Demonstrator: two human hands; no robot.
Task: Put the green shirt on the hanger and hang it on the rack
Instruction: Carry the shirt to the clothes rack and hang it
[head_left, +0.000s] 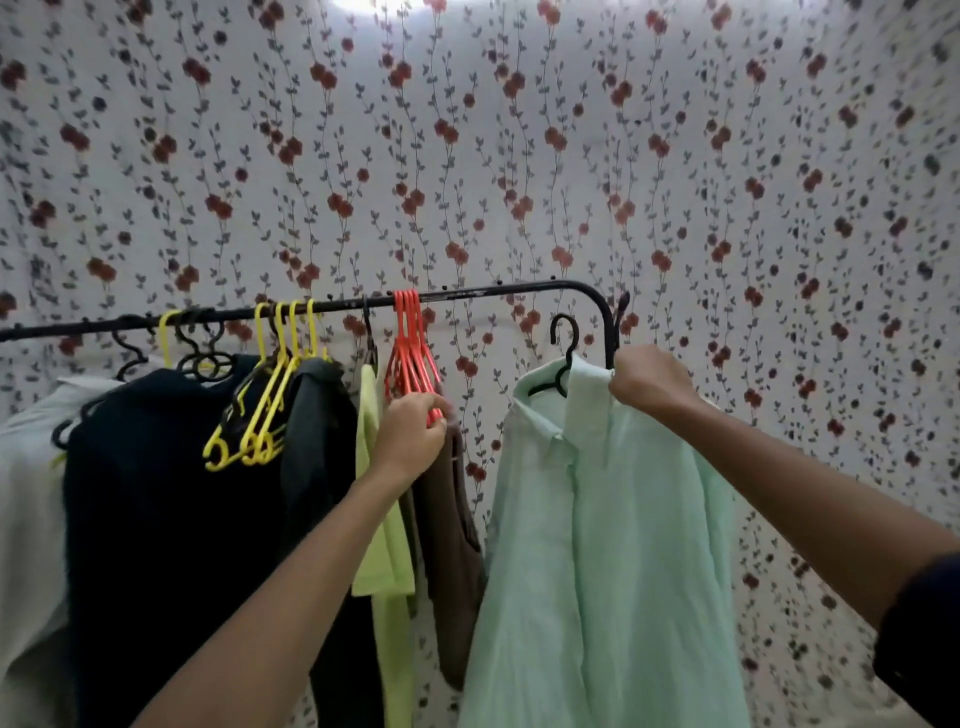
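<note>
One green shirt (613, 545) on one black hanger (563, 358), below rack (467, 295), gripped at collar by right hand (649, 382). Left hand (410, 439) pinching orange hangers (413, 353), roughly four. Four yellow hangers (270, 400).

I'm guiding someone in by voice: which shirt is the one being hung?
Follow the black rack rail rightwards, past the orange hangers. The mint-green shirt is there on a black hanger, hook below the rail, held by the right hand. It's paler than the lime shirt.

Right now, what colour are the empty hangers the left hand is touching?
Red-orange hangers, bunched on the rail; the left hand grips their lower ends. Head view.
</note>
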